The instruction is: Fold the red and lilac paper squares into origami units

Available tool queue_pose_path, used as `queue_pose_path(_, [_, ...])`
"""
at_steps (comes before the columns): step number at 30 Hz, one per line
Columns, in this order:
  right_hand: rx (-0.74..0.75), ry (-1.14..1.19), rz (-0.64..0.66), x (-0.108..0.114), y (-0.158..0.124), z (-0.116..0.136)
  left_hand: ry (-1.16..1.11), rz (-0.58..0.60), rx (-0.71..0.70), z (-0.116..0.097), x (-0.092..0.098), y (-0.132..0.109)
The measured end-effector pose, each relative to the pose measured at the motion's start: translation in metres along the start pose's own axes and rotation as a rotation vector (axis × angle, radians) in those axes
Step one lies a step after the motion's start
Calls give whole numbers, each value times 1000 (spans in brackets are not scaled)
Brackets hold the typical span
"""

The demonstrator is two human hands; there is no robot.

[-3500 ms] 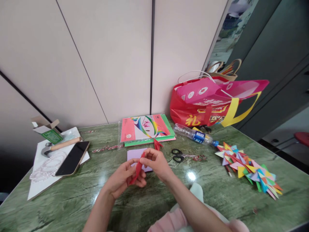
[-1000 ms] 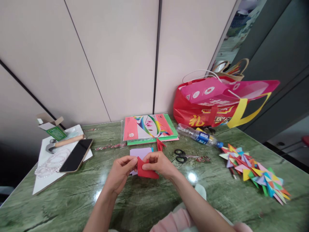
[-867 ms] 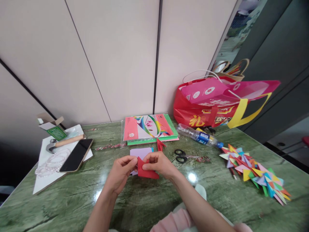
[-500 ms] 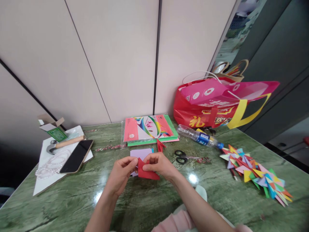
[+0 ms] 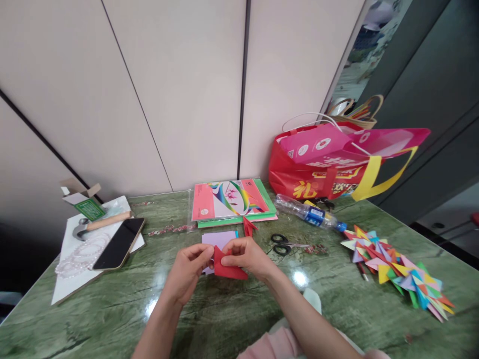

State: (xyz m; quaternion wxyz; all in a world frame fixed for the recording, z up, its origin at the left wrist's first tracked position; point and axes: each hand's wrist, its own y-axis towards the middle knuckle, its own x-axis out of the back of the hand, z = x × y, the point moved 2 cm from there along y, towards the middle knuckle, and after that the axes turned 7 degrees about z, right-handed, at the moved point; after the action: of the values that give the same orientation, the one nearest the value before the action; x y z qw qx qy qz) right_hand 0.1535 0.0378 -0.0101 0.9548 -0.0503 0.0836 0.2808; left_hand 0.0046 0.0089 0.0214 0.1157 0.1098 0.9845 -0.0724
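A partly folded piece of red paper [image 5: 227,270] is held up between my two hands, above the green marbled table. My left hand [image 5: 193,267] pinches its left edge between thumb and fingers. From above, my right hand [image 5: 245,257] grips the top, its thumb pressed against the front face. Just behind the paper lies a small stack of lilac paper squares [image 5: 219,238], partly hidden by my hands. A folded red paper piece [image 5: 248,227] rests beyond my right hand, against the pack of coloured paper [image 5: 232,199].
Black-handled scissors [image 5: 283,245] lie right of my hands. Farther right are a plastic bottle [image 5: 314,214], a red gift bag [image 5: 318,169] and colourful folded-paper stars [image 5: 396,267]. At left, a phone [image 5: 119,243], hammer [image 5: 97,223], beads [image 5: 82,254] and small green box [image 5: 89,208] sit together.
Both hands keep nearly the same grip on the red paper. The view has shifted very slightly; the things on the table stay where they were.
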Motion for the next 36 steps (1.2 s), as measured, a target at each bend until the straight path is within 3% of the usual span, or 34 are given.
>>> queue_pose_path(25, [3,4,26,0,0,-3,94,-23,-18,-2,1,-2])
queue_pose_path(33, [-4,14,31,-1,1,-2,223,-167,-71,-7,-3,-3])
queue_pose_path(36, [-9,31,26,-2,0,0,243,-157,-93,-6,-3,-3])
